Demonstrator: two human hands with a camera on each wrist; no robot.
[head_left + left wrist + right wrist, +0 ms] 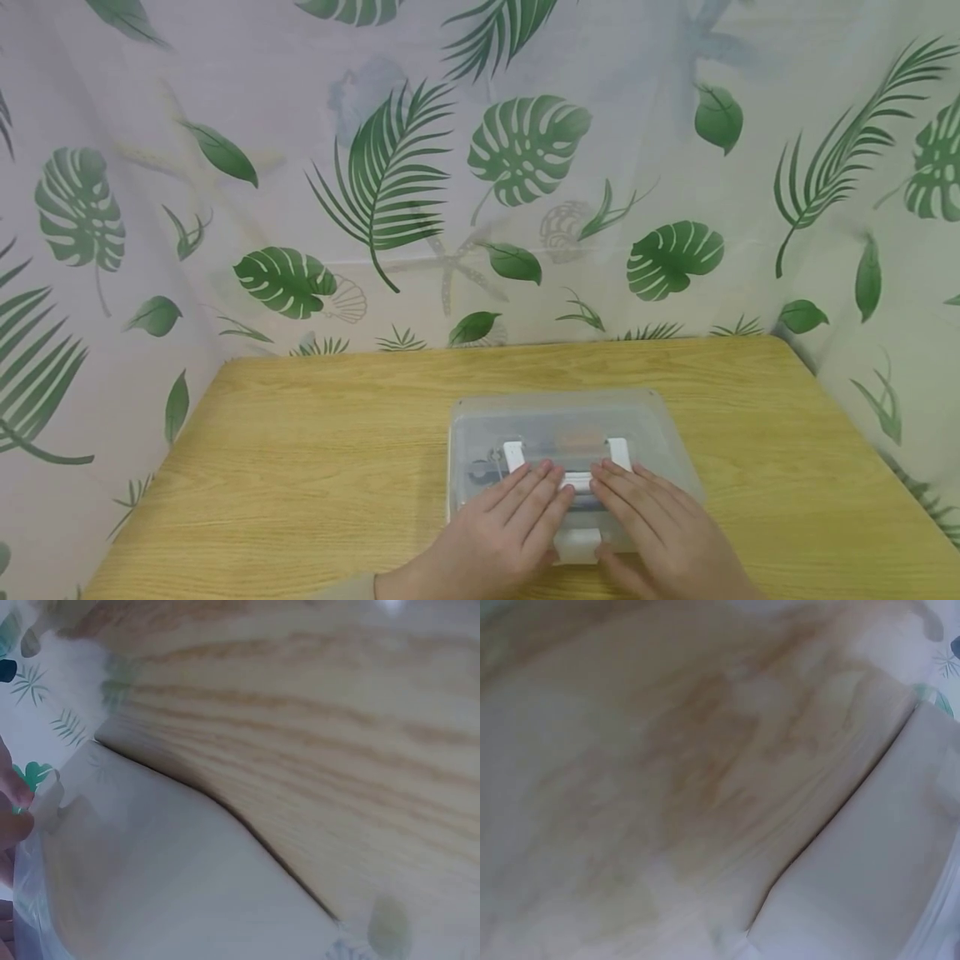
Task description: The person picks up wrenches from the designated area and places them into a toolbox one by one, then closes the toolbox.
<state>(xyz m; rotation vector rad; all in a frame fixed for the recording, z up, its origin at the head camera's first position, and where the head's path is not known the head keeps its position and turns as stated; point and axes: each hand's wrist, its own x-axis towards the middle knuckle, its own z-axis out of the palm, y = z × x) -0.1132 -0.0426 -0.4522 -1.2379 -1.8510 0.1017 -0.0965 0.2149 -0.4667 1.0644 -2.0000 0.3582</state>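
A translucent plastic storage box (555, 408) sits on the table with its lid on. Its white carrying handle (577, 479) lies folded on the lid, and a white latch (577, 546) is at the front. My left hand (506, 525) rests on the lid's left half, fingers nearly straight, tips at the handle. Mirroring it, my right hand (667, 525) lies on the right half with its fingertips by the handle and thumb low beside the latch. The left wrist view shows the box's side wall (172, 855) and fingertips (16, 821) at the edge. Blurred items show inside through the lid.
The wood-grain table (322, 450) extends around the box on both sides and behind it. A white curtain (420, 308) with green leaf prints hangs along the table's back edge and both sides.
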